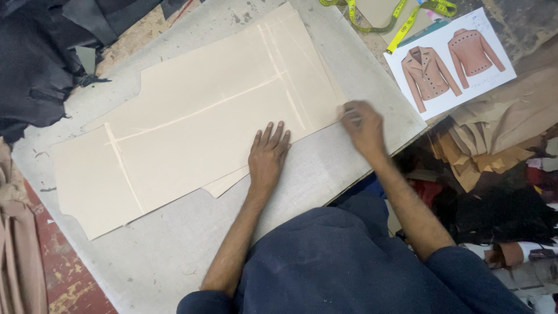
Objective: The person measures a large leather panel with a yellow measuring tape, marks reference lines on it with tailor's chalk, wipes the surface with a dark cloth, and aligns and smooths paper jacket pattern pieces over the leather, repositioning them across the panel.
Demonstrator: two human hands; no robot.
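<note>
Grey cutting board (pixel 349 168), left hand (pixel 268 152) flat on pattern card (pixel 197 116), fingers spread

- A grey work board (pixel 325 174), scuffed and lightly stained, lies slantwise across most of the view.
- Under its upper left edge a bare wooden table top (pixel 136 35) shows, worn and pale.
- At the lower left, a red floor (pixel 64 273) with chipped, yellowed paint.
- Dark black material (pixel 35 64) is heaped in the upper left corner.
- Brown and tan leather scraps (pixel 494 145) are piled at the right.
- The light is even and soft.
</note>
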